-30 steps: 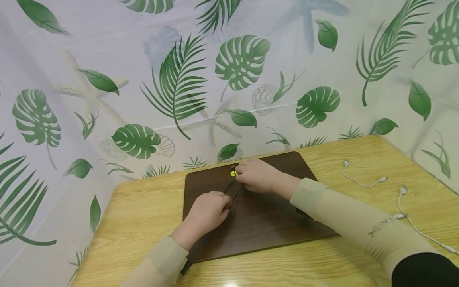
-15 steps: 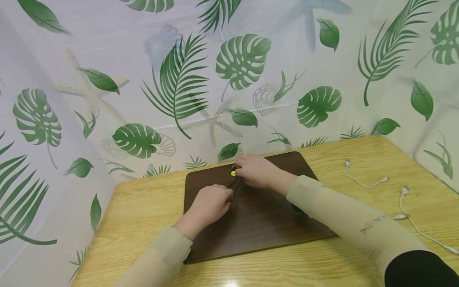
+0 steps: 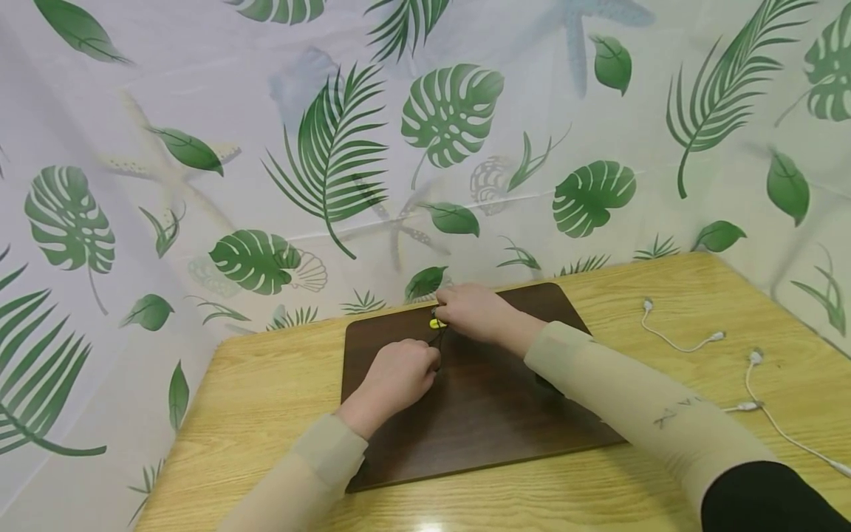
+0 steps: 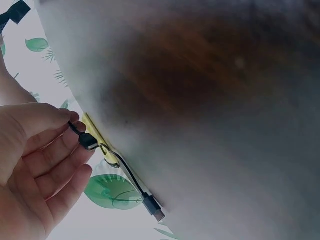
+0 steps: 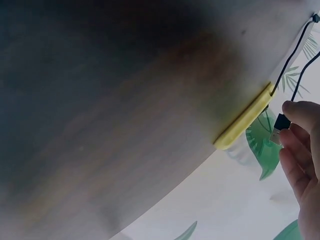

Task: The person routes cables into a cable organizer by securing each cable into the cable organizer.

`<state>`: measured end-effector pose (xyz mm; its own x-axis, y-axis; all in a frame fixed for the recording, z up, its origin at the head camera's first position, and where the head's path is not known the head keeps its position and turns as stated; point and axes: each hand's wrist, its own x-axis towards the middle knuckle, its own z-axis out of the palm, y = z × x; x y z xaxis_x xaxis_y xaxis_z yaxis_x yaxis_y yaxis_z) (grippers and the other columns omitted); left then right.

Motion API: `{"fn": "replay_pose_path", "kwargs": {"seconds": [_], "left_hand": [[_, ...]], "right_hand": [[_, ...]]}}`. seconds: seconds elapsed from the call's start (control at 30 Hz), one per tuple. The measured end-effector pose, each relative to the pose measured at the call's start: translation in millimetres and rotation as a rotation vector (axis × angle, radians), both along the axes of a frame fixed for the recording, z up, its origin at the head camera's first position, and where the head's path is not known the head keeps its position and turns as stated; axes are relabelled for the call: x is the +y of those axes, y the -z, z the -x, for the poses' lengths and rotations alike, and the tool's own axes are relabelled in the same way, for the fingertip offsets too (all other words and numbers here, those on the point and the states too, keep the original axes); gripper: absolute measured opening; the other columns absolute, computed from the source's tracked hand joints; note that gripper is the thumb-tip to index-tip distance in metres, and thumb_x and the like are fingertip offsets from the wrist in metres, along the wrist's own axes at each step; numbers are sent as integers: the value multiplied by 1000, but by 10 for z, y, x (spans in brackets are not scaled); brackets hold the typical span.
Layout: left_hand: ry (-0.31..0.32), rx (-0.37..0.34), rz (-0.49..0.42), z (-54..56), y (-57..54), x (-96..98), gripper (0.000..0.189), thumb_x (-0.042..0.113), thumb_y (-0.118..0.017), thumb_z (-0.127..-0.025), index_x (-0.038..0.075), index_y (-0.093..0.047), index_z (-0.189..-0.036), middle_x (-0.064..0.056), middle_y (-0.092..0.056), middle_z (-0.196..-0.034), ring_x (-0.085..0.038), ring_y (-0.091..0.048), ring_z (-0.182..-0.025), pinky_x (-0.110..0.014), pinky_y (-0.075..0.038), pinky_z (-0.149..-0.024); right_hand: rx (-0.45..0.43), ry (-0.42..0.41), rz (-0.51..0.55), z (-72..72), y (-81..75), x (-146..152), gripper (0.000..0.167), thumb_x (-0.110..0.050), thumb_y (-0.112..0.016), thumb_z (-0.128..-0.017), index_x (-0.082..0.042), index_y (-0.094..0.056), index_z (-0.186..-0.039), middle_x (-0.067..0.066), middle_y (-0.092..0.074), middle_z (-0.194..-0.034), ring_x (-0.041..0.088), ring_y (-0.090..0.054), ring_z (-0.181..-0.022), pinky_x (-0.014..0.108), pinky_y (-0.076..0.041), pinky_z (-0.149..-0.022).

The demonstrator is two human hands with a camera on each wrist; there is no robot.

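A short black USB cable [image 3: 436, 341] runs between both hands over a dark brown board [image 3: 479, 421]. My left hand [image 3: 402, 373] pinches the cable between thumb and forefinger. In the left wrist view, a black plug [image 4: 87, 141] hangs just beyond those fingertips, and another black plug [image 4: 152, 206] dangles lower down. My right hand [image 3: 479, 314], close to the board's far edge, pinches a USB plug [image 5: 281, 124] with its metal end showing. Next to the right fingertips is a small yellow strip [image 5: 245, 117], with the cable passing beside it. The curled fingers partly hide the cable.
On the wooden table [image 3: 259, 391], a short white cable [image 3: 678, 341] lies to the right. Nearer the right edge are a longer white cable [image 3: 778, 425] and a white plug [image 3: 747, 406], partly behind the right sleeve. A leaf-patterned cloth [image 3: 372, 148] hangs directly behind the table.
My left hand has moved up and to the right, closer to the right hand, and the visible cable between them has shortened. The right hand has shifted only slightly.
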<state>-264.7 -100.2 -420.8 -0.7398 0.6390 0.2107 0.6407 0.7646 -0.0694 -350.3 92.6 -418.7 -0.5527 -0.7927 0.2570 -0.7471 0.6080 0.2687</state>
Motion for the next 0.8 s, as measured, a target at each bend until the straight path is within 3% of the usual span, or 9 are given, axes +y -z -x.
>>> {"fn": "replay_pose_path", "kwargs": {"seconds": [0.33,0.57,0.8], "left_hand": [[-16,-14,12,35,14,9,9,11,-80,-90,16,-77,-84,-2,-73,-82,-23,-72,-78,-39,-59,-67],[-28,-26,23,68,18,16,11,10,-80,-90,16,-76,-81,-3,-73,-80,-24,-72,-75,-39,-58,-64],[-71,-61,9,85,-5,38,19,9,-79,-90,16,-72,-73,-2,-72,-73,-22,-69,-67,-39,-55,-61]], "right_hand": [[-2,-7,-7,52,13,-7,5,-14,-74,-100,-14,-77,-96,6,-64,-91,19,-52,-69,35,-51,-61],[-20,-2,-37,134,78,3,8,-12,-70,-103,-15,-77,-103,5,-65,-99,19,-54,-79,35,-53,-68],[-58,-19,-56,192,85,-6,7,-8,-71,-101,-13,-74,-97,9,-65,-101,22,-56,-82,39,-54,-74]]}}
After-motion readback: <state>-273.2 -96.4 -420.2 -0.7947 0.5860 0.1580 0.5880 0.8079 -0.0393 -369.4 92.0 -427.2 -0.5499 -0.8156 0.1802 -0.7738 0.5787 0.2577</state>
